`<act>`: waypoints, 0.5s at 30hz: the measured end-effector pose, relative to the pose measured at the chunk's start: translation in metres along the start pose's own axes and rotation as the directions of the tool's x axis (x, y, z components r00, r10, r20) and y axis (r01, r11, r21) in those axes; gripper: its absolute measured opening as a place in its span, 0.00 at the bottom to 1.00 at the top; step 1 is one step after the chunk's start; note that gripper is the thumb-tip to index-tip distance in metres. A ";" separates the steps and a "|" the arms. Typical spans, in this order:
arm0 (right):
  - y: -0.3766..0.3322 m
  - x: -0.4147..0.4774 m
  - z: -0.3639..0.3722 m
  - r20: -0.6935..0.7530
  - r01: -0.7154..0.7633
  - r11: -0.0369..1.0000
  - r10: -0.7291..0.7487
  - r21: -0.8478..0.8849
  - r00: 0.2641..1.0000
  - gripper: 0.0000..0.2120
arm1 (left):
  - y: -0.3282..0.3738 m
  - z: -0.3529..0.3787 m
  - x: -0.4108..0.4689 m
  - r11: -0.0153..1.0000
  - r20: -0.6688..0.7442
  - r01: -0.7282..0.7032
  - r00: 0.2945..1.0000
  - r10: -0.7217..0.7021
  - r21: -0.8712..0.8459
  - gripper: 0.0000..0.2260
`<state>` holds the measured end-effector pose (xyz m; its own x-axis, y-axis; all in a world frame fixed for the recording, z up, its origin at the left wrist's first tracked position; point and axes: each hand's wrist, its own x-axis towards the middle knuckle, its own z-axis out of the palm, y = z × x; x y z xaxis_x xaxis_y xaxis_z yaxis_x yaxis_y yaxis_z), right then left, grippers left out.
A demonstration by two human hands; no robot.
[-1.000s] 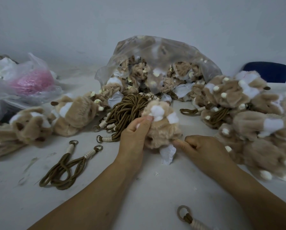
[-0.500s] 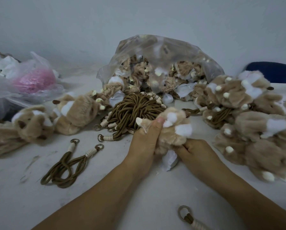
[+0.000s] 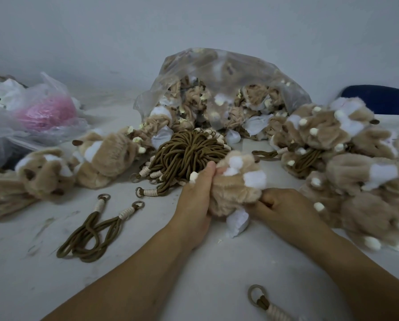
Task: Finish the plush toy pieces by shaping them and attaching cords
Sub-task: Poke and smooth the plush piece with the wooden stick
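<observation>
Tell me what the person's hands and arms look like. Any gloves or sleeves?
No gloves, no sleeves in view. The left hand and right hand are bare, and so are the left forearm and right forearm. I see no rings, watch or bracelet.

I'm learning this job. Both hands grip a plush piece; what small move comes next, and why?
Probably push the white flap up into the plush piece: left hand and right hand both grip it, and the flap hangs out beneath.

Dim, flat, cool light, no clear source. Weak soft shadows on the bench (image 3: 27,281). Faint sheen on clear bag (image 3: 235,72). Edges bow, wide-angle. Right-hand plush pile (image 3: 367,205) smeared, soft.
</observation>
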<state>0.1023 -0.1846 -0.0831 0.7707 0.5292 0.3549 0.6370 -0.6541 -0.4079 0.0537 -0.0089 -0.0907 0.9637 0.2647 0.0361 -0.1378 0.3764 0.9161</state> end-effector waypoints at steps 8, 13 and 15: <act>-0.008 -0.002 0.018 -0.004 -0.042 0.993 0.043 0.111 0.999 0.22 | -0.005 0.003 -0.001 0.993 0.042 -0.085 0.996 0.082 0.080 0.18; -0.008 0.000 0.018 0.004 -0.072 0.984 0.072 0.164 0.997 0.18 | -0.001 -0.002 0.001 0.995 -0.020 -0.090 0.996 0.091 0.043 0.19; -0.005 0.001 0.017 0.009 -0.080 0.985 0.080 0.156 0.997 0.24 | 0.000 -0.003 0.003 0.998 -0.048 -0.066 0.997 0.065 -0.021 0.20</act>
<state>0.1000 -0.1717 -0.0952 0.8190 0.4803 0.3139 0.5681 -0.6022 -0.5609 0.0556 -0.0053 -0.0917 0.9406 0.3307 0.0769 -0.2063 0.3768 0.9030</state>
